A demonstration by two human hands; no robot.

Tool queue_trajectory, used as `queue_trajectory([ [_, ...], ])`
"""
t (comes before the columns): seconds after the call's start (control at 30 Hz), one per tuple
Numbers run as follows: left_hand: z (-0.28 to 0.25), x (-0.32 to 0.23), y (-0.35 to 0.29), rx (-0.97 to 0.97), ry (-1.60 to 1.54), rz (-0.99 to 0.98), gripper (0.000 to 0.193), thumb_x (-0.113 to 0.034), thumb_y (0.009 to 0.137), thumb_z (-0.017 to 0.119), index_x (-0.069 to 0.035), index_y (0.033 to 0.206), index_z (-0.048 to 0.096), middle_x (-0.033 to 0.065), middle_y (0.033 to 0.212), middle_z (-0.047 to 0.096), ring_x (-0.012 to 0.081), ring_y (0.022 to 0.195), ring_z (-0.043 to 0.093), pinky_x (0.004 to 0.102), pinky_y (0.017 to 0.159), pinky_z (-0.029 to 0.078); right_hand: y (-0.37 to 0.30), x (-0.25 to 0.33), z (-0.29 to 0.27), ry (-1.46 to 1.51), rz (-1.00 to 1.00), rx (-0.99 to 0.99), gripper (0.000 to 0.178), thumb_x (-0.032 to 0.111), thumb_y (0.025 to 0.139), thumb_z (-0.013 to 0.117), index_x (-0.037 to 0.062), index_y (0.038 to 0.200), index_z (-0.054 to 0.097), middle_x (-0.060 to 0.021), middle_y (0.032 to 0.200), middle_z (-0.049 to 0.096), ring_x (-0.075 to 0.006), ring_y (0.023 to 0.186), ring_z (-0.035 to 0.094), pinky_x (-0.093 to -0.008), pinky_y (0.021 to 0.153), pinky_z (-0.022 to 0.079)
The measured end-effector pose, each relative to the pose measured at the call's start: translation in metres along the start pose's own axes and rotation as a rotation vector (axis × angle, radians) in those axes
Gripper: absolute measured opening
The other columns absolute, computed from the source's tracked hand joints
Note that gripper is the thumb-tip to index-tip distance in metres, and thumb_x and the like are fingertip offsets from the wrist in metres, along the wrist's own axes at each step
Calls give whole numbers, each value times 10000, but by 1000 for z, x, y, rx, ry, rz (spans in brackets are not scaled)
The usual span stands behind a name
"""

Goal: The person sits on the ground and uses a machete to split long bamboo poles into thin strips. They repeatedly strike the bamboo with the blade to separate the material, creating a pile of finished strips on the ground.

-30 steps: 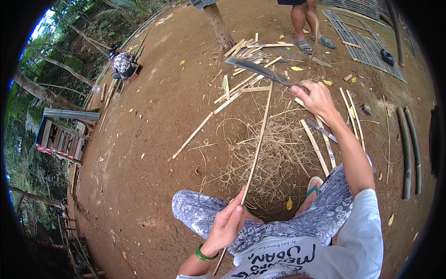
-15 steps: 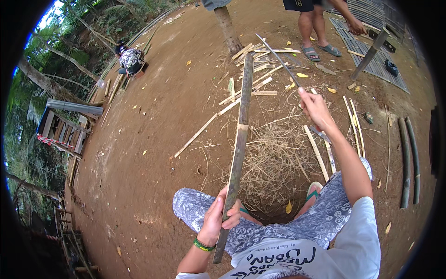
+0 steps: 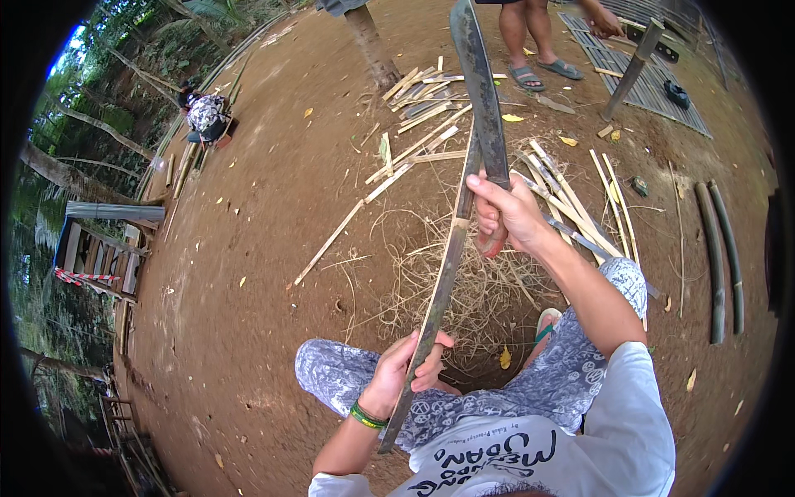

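My left hand [image 3: 399,373] grips a long split bamboo strip [image 3: 437,306] near its lower end, above my lap. The strip slants away from me and has a pale joint about midway. In my right hand [image 3: 520,214] is a machete, its broad dark blade [image 3: 479,74] pointing away from me and its reddish handle [image 3: 492,243] partly inside my fist. Blade and strip overlap near the strip's far end; whether they touch I cannot tell. Thin shavings [image 3: 414,269] lie heaped on the ground between my legs.
Cut bamboo strips [image 3: 424,108] are piled ahead, with more strips [image 3: 571,199] right of the shavings. Two dark poles [image 3: 717,265] lie far right. A standing person's legs [image 3: 526,41], a post [image 3: 633,70] and a slatted mat [image 3: 675,99] are beyond. Another person [image 3: 207,116] crouches far left.
My right hand has come left and nearer the strip, and the machete has turned from edge-on to show its broad side. My left hand still grips the bamboo strip. The view has shifted slightly.
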State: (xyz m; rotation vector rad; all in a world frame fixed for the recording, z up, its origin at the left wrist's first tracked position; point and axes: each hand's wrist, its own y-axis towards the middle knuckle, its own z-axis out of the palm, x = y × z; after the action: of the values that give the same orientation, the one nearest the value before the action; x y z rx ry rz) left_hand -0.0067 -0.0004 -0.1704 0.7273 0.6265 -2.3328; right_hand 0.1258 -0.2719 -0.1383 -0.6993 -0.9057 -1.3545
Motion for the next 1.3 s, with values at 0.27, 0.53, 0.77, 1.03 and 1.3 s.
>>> queue_trajectory([
  [0.27, 22, -36, 42, -328, 433, 320, 261, -277, 1091, 386, -50, 1151, 500, 19, 652, 502, 85, 446, 452, 210, 412, 398, -21, -27, -3, -1004, -335, 67, 696, 721, 901, 529, 60, 703, 620, -1, 475, 464, -144, 412, 459, -331, 402, 322],
  [0.53, 43, -52, 60, -572, 814, 456, 337, -355, 1078, 423, -67, 1164, 576, -24, 654, 586, 34, 449, 505, 181, 389, 396, -56, -51, 25, -1229, -599, 242, 641, 703, 826, 637, 93, 647, 555, -51, 534, 575, -236, 418, 572, -398, 397, 391],
  [0.77, 50, -50, 53, -581, 835, 450, 314, -346, 1071, 447, -59, 1103, 571, -31, 678, 568, 19, 503, 521, 183, 399, 427, -50, -45, 24, -1299, -733, 246, 666, 745, 808, 618, 114, 623, 513, -26, 534, 561, -225, 413, 566, -408, 391, 369],
  [1.03, 56, -40, 36, -535, 744, 381, 291, -298, 1084, 421, -46, 1142, 553, -32, 556, 503, 40, 391, 430, 190, 366, 352, -25, -28, 6, -1338, -670, 110, 676, 724, 840, 597, 92, 617, 512, -79, 516, 543, -284, 441, 578, -422, 430, 435],
  [1.3, 53, -30, 0, -482, 743, 315, 264, -267, 1074, 454, -32, 1132, 559, -47, 614, 516, 27, 447, 485, 185, 392, 385, -5, -10, -20, -1266, -531, -23, 710, 732, 872, 544, 57, 658, 593, -83, 466, 513, -278, 429, 571, -410, 450, 449],
])
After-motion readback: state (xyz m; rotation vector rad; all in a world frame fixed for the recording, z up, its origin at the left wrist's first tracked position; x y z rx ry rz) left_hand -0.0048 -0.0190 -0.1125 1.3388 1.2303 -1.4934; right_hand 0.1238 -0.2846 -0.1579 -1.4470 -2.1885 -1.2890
